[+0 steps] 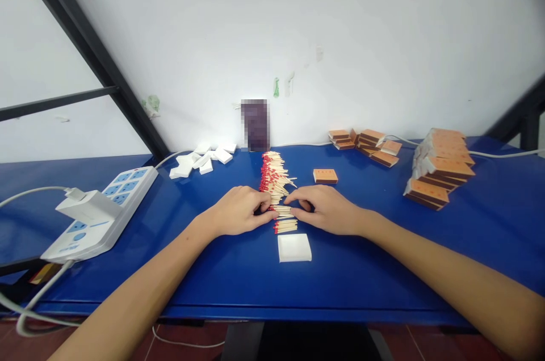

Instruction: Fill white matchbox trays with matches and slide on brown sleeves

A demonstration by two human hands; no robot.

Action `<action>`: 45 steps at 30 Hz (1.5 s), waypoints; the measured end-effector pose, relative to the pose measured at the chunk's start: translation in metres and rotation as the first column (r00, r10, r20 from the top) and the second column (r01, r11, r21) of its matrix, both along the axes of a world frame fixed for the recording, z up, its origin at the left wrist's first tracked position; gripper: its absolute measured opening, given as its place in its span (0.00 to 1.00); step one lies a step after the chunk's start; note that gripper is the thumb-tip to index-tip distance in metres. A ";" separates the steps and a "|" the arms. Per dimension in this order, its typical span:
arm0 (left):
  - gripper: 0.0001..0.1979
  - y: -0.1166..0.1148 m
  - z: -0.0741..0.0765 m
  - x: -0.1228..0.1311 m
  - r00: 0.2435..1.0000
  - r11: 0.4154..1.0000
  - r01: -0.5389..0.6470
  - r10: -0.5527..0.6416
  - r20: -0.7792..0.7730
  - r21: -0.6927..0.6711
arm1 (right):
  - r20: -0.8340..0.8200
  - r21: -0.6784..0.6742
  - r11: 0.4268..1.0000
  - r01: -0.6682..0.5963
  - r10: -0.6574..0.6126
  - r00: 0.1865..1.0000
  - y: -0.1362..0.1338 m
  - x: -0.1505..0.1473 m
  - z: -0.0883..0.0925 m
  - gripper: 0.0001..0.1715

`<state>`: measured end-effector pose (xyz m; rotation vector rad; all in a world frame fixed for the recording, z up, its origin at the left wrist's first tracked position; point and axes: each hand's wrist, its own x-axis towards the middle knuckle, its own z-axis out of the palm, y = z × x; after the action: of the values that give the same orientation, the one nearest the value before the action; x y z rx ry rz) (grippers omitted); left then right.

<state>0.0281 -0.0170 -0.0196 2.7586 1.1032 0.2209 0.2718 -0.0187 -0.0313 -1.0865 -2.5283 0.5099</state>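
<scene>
A row of red-headed matches point(275, 171) runs from the wall side toward me on the blue table. My left hand point(240, 210) is at the red-head side, fingers curled, its thumb tip touching a small group of matches point(281, 212). Across from it, my right hand point(326, 209) has its fingers bent and its thumb and index tips at the bare stick ends. That small group lies between my two hands. Closer to me lies a separate small bundle of matches point(286, 227). Just below that is a white matchbox tray point(294, 248); its contents, if any, do not show.
One orange matchbox point(325, 176) lies beyond my right hand. Matchbox sleeves point(374, 145) are heaped at the back, and stacked matchboxes point(440, 168) stand at right. White trays point(200, 160) lie back left. A power strip point(102, 213) with cables sits left, near my left forearm.
</scene>
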 end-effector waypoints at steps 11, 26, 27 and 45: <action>0.18 0.000 -0.001 0.000 0.999 1.000 0.013 -0.012 0.040 -0.022 | -0.007 -0.027 1.000 -0.002 0.002 1.000 0.002 0.000 -0.002 0.13; 0.20 0.000 -0.002 0.000 0.999 1.000 0.020 -0.021 0.036 0.015 | -0.003 -0.002 1.000 -0.013 0.013 1.000 0.004 0.000 -0.004 0.14; 0.20 0.000 -0.002 0.000 0.999 1.000 0.022 -0.022 0.037 0.014 | -0.004 0.000 1.000 -0.013 0.013 1.000 0.004 0.000 -0.004 0.14; 0.20 0.000 -0.002 0.000 0.999 0.998 -0.015 0.012 0.041 0.069 | -0.019 -0.042 0.999 -0.023 0.022 1.000 0.005 0.003 -0.003 0.17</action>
<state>0.0282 -0.0168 -0.0215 2.7939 1.1248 0.3211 0.2745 -0.0142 -0.0346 -1.0646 -2.5268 0.5798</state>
